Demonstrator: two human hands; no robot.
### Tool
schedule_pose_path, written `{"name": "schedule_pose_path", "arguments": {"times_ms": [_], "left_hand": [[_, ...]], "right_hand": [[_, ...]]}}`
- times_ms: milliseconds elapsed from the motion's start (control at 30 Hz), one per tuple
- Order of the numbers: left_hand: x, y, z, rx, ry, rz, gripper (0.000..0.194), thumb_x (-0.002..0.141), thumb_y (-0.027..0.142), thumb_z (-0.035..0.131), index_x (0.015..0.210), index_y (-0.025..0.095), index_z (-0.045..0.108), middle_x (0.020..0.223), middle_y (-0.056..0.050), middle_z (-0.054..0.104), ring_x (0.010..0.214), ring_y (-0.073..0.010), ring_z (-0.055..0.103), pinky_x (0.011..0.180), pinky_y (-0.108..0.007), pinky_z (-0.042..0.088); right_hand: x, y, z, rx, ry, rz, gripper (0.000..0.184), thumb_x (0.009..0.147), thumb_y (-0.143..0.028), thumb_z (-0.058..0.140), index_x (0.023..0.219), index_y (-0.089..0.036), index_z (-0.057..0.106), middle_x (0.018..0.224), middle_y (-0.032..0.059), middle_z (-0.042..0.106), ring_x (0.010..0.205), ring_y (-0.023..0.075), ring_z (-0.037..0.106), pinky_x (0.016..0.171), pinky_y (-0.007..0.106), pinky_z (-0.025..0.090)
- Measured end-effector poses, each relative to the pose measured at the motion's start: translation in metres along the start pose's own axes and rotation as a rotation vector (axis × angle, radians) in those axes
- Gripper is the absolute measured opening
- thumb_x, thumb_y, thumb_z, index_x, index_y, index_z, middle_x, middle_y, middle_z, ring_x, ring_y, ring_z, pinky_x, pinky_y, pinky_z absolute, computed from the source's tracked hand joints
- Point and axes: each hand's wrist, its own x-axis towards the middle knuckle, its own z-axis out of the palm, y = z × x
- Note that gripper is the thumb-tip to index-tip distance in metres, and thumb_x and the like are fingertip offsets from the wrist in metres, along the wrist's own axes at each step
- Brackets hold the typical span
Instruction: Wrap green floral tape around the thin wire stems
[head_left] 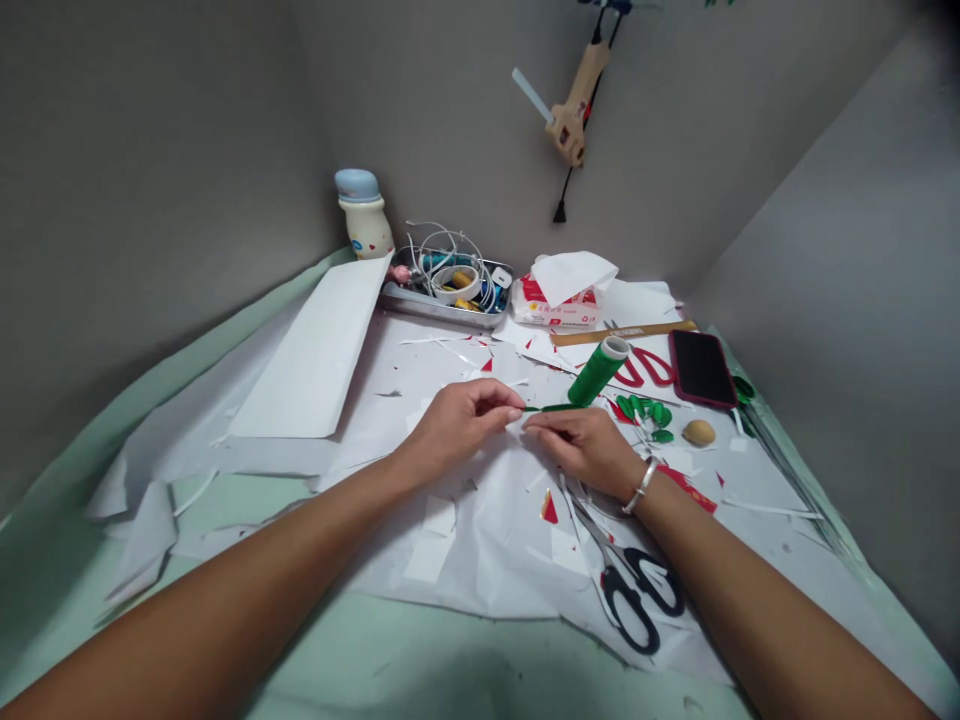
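White paper [465,570] lies over a pale green cloth [360,660], and one big folded white sheet [311,350] sits on it at the left of the frame. One glue gun [574,110] hangs on the wall at the top. Two arms come in from the bottom corners. Near the top middle are one metal tray [442,300] full of wires, one tissue pack [555,300], and one bottle with a blue cap [364,212]. To the right are one phone [701,368] and one wooden ruler [622,333]. There are two pairs of scissors: black-handled scissors [637,595] at the lower right and red-handled scissors [645,368] just right of the green spool [598,372], which is tilted.

The left hand [457,425] is nearly closed, and its thumb and first finger pinch one thin green stem [544,408]. The right hand [585,450] is curled, and its fingers hold the same stem. The stem lies between the two hands, at their fingertips, just below the spool. One silver bracelet [643,485] is on the right wrist. A small bunch of green leaves [645,415] lies near the right hand, beside one small tan lump [699,432].
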Motion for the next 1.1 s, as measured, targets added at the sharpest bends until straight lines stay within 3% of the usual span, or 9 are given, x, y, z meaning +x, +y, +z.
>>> {"name": "schedule_pose_path", "arguments": {"times_ms": [133, 300, 467, 600, 733, 833, 967, 1100], "left_hand": [[0.001, -0.006, 0.000, 0.209, 0.141, 0.060, 0.015, 0.083, 0.024, 0.054, 0.087, 0.019, 0.067, 0.087, -0.003, 0.066, 0.078, -0.0154, 0.059, 0.074, -0.030, 0.046], [-0.001, -0.013, 0.004, 0.505, 0.046, 0.180, 0.019, 0.083, 0.016, 0.050, 0.087, 0.020, 0.069, 0.086, -0.004, 0.062, 0.079, -0.0170, 0.059, 0.074, -0.031, 0.045], [-0.002, -0.006, 0.006, 0.366, -0.135, 0.179, 0.018, 0.082, 0.017, 0.051, 0.086, 0.021, 0.067, 0.087, -0.003, 0.064, 0.084, -0.0170, 0.058, 0.077, -0.029, 0.044], [-0.002, 0.002, 0.002, 0.153, -0.174, 0.058, 0.015, 0.081, 0.022, 0.052, 0.084, 0.020, 0.066, 0.085, -0.002, 0.066, 0.077, -0.0155, 0.057, 0.071, -0.027, 0.044], [0.001, 0.002, -0.001, 0.061, -0.071, -0.032, 0.015, 0.082, 0.025, 0.051, 0.086, 0.018, 0.064, 0.083, -0.003, 0.066, 0.075, -0.0150, 0.057, 0.068, -0.027, 0.043], [0.002, -0.002, -0.001, 0.143, 0.056, -0.058, 0.015, 0.082, 0.025, 0.050, 0.085, 0.017, 0.063, 0.081, -0.003, 0.066, 0.073, -0.0157, 0.057, 0.066, -0.028, 0.043], [0.001, -0.007, 0.002, 0.358, 0.100, 0.047, 0.016, 0.081, 0.019, 0.050, 0.083, 0.018, 0.065, 0.088, -0.005, 0.065, 0.076, -0.0169, 0.056, 0.069, -0.030, 0.042], [-0.003, -0.007, 0.006, 0.412, -0.034, 0.127, 0.017, 0.079, 0.015, 0.049, 0.082, 0.019, 0.065, 0.085, -0.004, 0.063, 0.075, -0.0159, 0.055, 0.069, -0.029, 0.041]], "right_hand": [[-0.002, -0.014, 0.001, -0.133, -0.111, -0.157, 0.017, 0.088, -0.022, 0.053, 0.087, -0.022, 0.070, 0.071, 0.0004, 0.069, 0.066, 0.0133, 0.059, 0.068, 0.026, 0.043], [-0.002, -0.018, -0.007, -0.188, 0.028, -0.174, 0.017, 0.089, -0.024, 0.053, 0.091, -0.020, 0.070, 0.068, 0.0017, 0.066, 0.062, 0.0135, 0.057, 0.066, 0.028, 0.040], [0.002, -0.006, -0.012, -0.042, 0.181, 0.028, 0.017, 0.088, -0.024, 0.054, 0.088, -0.020, 0.070, 0.079, 0.0029, 0.071, 0.071, 0.0147, 0.063, 0.067, 0.025, 0.045], [0.002, 0.005, -0.007, 0.058, 0.106, 0.115, 0.019, 0.088, -0.026, 0.053, 0.087, -0.020, 0.071, 0.082, 0.0019, 0.072, 0.071, 0.0142, 0.064, 0.064, 0.023, 0.047], [-0.001, 0.003, 0.000, 0.006, -0.040, 0.022, 0.016, 0.086, -0.023, 0.055, 0.088, -0.021, 0.071, 0.087, 0.0021, 0.073, 0.076, 0.0144, 0.066, 0.069, 0.023, 0.047], [-0.002, -0.008, 0.001, -0.083, -0.166, -0.091, 0.017, 0.087, -0.022, 0.053, 0.086, -0.021, 0.070, 0.075, 0.0006, 0.070, 0.069, 0.0133, 0.062, 0.069, 0.025, 0.044], [-0.003, -0.020, -0.003, -0.196, -0.076, -0.197, 0.017, 0.088, -0.022, 0.053, 0.089, -0.020, 0.069, 0.069, 0.0008, 0.067, 0.064, 0.0131, 0.057, 0.066, 0.027, 0.041], [-0.002, -0.017, -0.010, -0.173, 0.082, -0.137, 0.017, 0.088, -0.022, 0.053, 0.088, -0.019, 0.070, 0.067, 0.0013, 0.065, 0.062, 0.0124, 0.056, 0.066, 0.026, 0.041]]}}
